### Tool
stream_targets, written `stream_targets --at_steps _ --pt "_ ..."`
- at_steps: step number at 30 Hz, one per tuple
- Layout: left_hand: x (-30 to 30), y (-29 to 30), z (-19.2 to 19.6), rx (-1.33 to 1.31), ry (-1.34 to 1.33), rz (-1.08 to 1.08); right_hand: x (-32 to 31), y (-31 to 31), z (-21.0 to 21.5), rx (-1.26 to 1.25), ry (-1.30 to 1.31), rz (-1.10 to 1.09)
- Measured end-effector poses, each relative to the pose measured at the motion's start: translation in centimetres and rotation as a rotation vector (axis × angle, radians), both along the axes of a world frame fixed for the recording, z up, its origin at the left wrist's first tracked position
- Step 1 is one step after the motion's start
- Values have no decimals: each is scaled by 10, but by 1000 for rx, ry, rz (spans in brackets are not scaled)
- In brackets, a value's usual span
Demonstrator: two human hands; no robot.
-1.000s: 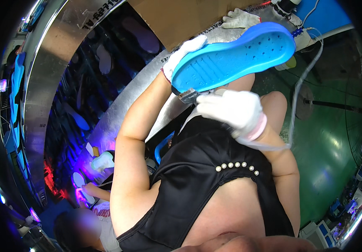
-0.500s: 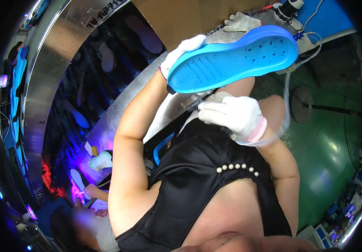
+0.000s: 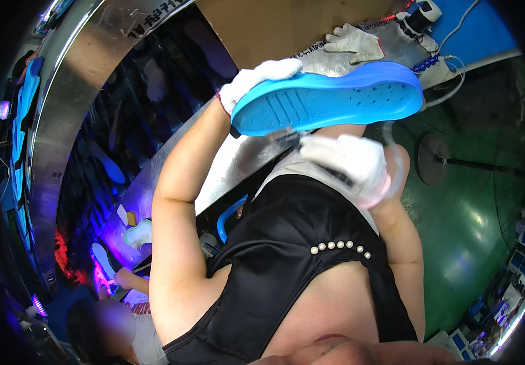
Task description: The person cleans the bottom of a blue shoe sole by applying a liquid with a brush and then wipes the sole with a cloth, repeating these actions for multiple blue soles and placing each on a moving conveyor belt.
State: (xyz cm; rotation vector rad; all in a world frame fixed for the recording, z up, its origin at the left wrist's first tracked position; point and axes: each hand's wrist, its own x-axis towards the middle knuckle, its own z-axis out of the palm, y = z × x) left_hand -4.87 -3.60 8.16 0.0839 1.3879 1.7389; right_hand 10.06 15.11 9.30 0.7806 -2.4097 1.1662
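My left hand (image 3: 256, 78), in a white knit glove, grips the heel end of a blue shoe sole (image 3: 329, 100) along its far edge. The sole is held up with its hollow inner side showing, grooves at the heel and small holes toward the toe. Just below its near edge is my right hand (image 3: 351, 158), gloved in white with a pink cuff and smeared by motion. Its fingers are closed round a brush-like tool (image 3: 287, 137), whose blurred tip is close to the sole's heel part; whether they touch, I cannot tell. A clear tube (image 3: 399, 152) runs by the right wrist.
An empty white glove (image 3: 355, 44) lies on the metal bench beside a cardboard sheet (image 3: 274, 30). At left, a dark conveyor (image 3: 116, 121) carries several soles. Another person's hand (image 3: 130, 280) is at a sole there. A round-based stand (image 3: 431, 159) is on the green floor.
The sole and my left hand have shifted slightly left, and its toe end has dropped lower. My right hand has moved a little to the right, still with the brush-like tool.
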Motion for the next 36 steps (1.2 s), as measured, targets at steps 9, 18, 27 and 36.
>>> stream_targets --at_steps 9,18,27,36 --pt "-10 -7 -22 11 305 -23 6 -9 -1 236 118 69" --pt "-13 -21 -28 -36 637 -120 9 0 22 304 131 25" --pt "-33 -40 -23 29 449 -277 1 20 21 256 244 -57" --pt "-11 -29 52 -150 -87 -166 -8 33 28 325 285 -74"
